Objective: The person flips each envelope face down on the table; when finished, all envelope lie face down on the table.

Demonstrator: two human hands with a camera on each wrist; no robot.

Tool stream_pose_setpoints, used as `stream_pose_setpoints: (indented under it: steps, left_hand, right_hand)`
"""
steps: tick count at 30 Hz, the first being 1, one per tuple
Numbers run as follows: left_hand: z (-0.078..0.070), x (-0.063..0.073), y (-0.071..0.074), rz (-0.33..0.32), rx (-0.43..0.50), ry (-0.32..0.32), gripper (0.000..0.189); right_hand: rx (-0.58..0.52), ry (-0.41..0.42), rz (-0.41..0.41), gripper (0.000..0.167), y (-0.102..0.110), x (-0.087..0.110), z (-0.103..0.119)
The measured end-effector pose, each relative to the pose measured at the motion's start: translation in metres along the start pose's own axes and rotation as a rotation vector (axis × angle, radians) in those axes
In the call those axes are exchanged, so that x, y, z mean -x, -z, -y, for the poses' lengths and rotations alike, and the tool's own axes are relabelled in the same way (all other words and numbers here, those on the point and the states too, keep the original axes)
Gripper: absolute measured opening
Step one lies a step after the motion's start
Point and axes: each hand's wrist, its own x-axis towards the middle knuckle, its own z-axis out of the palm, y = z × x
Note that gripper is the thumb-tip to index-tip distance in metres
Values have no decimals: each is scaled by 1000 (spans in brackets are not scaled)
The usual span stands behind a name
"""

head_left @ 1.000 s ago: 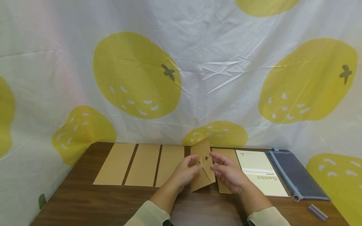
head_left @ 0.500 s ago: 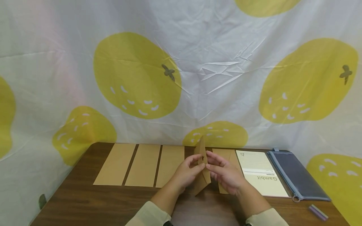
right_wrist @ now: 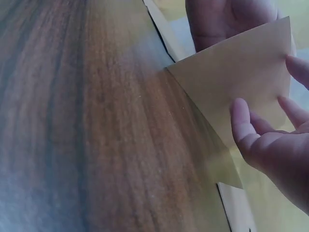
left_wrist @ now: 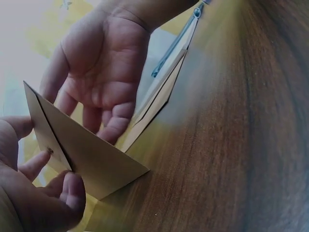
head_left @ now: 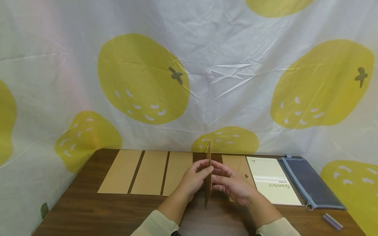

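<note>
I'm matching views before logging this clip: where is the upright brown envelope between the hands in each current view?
Head: brown envelope low centre, edge-on, between left hand and right hand.
Left wrist: lower left, flap side showing.
Right wrist: upper right, plain side showing.
Shared landmark: the wooden tabletop.

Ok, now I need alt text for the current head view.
A person's left hand and right hand hold a brown envelope upright at a wooden table. Three flat brown rectangles lie left; another envelope, a printed pad and blue pouch lie right.
</note>
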Motion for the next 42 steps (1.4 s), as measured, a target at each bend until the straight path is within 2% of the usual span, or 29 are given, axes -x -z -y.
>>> stream_pose_setpoints:
  steps: [5, 9, 11, 14, 18, 23, 28, 31, 36, 39, 42]
  left_hand:
    - [-1, 0, 0, 19, 45, -24, 52]
    - [1, -3, 1, 17, 71, -12, 49]
    - [2, -4, 2, -10, 68, -18, 46]
    - [4, -7, 4, -70, 57, -62, 42]
    - [5, -9, 7, -144, 52, -105, 46]
    - [7, -9, 13, -203, 22, -74, 52]
    - [9, -10, 17, -236, -57, -49, 56]
    - [11, -10, 18, -237, -98, -20, 54]
    - [13, -11, 19, -189, -198, 33, 53]
    - [14, -10, 18, -159, -254, 34, 56]
    - [14, -9, 17, -136, -259, 37, 58]
  right_hand:
    - [22, -63, -2, 77, 2, 0, -4]
    - [29, -100, -51, 74, 5, -1, -6]
    - [25, -110, -88, 73, 6, -1, -6]
    - [9, -113, -147, 69, 9, -2, -6]
    - [-22, -113, -198, 67, 12, -2, -5]
    - [-66, -107, -211, 70, 16, -2, -5]
    - [-107, -84, -200, 73, 21, -2, -5]
    - [-120, -77, -206, 73, 24, -1, -5]
    - [-135, -78, -226, 72, 28, -1, -5]
    - [-136, -82, -230, 72, 28, -2, -5]
    - [-140, -81, -229, 72, 29, -2, -5]
